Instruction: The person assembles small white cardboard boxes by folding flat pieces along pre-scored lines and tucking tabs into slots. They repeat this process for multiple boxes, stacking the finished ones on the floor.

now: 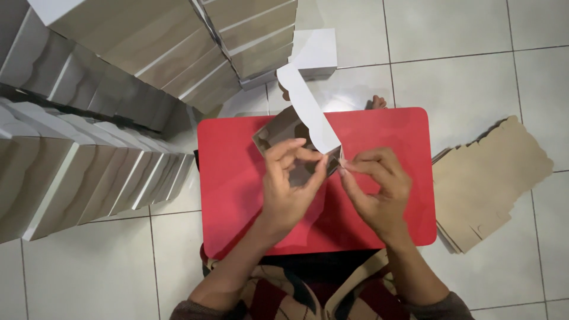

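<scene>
A small cardboard box (pixel 283 131), brown outside and white inside, is held half folded above the red tray table (pixel 237 178). Its long white lid flap (pixel 305 101) stands up toward the far side. My left hand (pixel 288 184) grips the box's near wall, thumb and fingers curled over the rim. My right hand (pixel 378 186) pinches the box's right corner between thumb and forefinger. Both hands meet at that corner over the middle of the table.
Stacks of folded boxes (pixel 89 166) stand in rows at the left and far left. One finished white box (pixel 314 53) sits beyond the table. A pile of flat brown cardboard blanks (pixel 489 178) lies on the tiled floor at the right.
</scene>
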